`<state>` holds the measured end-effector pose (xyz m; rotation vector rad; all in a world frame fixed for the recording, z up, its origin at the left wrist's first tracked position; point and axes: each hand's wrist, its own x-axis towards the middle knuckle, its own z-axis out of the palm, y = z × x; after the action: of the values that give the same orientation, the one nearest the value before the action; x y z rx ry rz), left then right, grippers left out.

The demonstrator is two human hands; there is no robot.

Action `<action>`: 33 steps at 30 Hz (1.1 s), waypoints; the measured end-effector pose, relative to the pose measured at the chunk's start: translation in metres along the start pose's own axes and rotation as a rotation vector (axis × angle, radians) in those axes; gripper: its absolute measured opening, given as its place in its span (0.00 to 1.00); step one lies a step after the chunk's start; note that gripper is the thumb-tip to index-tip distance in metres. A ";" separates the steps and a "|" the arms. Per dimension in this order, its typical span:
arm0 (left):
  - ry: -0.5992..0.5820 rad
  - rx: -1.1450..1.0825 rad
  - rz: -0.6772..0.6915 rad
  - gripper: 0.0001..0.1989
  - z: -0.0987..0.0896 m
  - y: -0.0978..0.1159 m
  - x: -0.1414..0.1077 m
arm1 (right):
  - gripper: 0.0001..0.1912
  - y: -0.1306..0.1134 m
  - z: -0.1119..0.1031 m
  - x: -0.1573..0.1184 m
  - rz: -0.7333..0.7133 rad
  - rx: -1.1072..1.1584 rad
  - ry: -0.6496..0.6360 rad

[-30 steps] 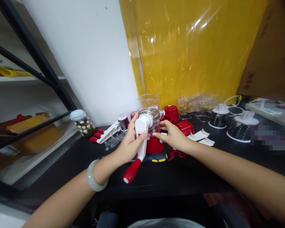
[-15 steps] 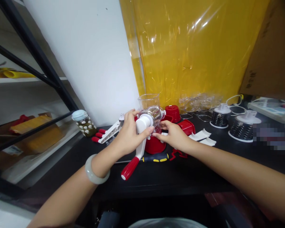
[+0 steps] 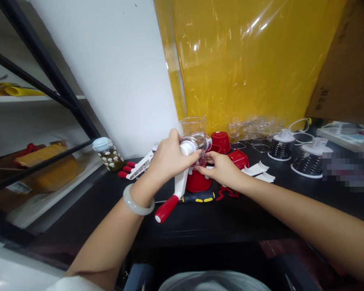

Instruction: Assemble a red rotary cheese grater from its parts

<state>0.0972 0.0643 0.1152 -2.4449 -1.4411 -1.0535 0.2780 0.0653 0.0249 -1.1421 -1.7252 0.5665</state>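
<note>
A rotary grater point(image 3: 198, 182) with a red base, a clear hopper and a metal drum stands upright on the black table. Its white crank point(image 3: 180, 184) slants down to a red handle point(image 3: 166, 209). My left hand point(image 3: 170, 155), with a pale bangle at the wrist, is wrapped round the crank end of the grater's housing, thumb across the white hub. From the other side, my right hand point(image 3: 220, 169) pinches the housing just above the red base; its fingertips are partly hidden. Right below the grater lies a screwdriver point(image 3: 198, 197) with a dark and yellow handle.
Spare grater drums point(image 3: 312, 157) with white rims stand at the right. Behind the grater is a red cup-like part point(image 3: 221, 141); white curved pieces point(image 3: 256, 169) lie beside my right forearm. Red-handled cranks point(image 3: 139, 167) and a jar point(image 3: 108, 154) are at the left.
My left hand has shifted slightly right and its wrist has turned, with the fingers higher over the hub. The grater and my right hand stay almost in place.
</note>
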 end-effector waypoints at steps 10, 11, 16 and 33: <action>0.038 -0.032 -0.012 0.24 0.003 -0.009 -0.004 | 0.25 -0.002 0.003 0.007 0.012 -0.085 0.016; 0.039 -0.039 -0.017 0.25 0.003 -0.009 -0.004 | 0.24 -0.001 0.003 0.008 0.015 -0.076 0.015; 0.060 -0.037 -0.053 0.26 -0.001 -0.004 -0.005 | 0.24 -0.001 0.001 0.008 -0.006 -0.012 0.015; 0.053 -0.008 0.002 0.26 -0.001 -0.001 -0.009 | 0.27 0.001 0.000 0.003 -0.007 0.051 0.020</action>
<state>0.0934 0.0579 0.1107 -2.4045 -1.4209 -1.1168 0.2783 0.0680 0.0254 -1.1020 -1.6874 0.5894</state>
